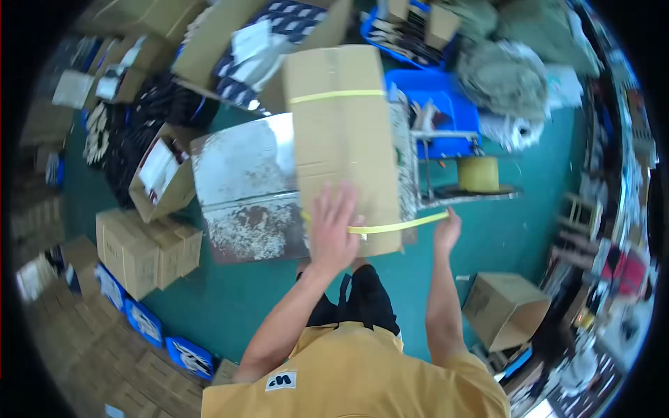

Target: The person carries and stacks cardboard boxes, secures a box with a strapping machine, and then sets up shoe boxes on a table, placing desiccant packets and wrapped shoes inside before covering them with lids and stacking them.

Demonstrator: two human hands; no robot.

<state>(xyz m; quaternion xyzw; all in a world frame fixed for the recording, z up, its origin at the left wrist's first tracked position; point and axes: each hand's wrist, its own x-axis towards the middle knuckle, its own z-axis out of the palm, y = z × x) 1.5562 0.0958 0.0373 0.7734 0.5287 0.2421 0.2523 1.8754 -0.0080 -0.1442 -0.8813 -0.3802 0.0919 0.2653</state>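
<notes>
A long cardboard box [345, 160] lies on a worn metal-topped table [244, 174] in front of me. One yellow strap runs across the box near its far end. Across its near end passes another yellow packing strap [397, 226], its right part lifted off the box. My left hand [333, 228] lies flat on the near part of the box, fingers stretched out, over the line of this strap. Beyond the box's right edge, my right hand [447, 230] pinches the strap's free end.
A yellow strap roll [478, 174] sits on a stand right of the table. Blue bins [432, 104] are behind it. An open carton [164, 171] and closed cartons [143, 251] stand at left; another open carton [503, 310] lies on the green floor at right.
</notes>
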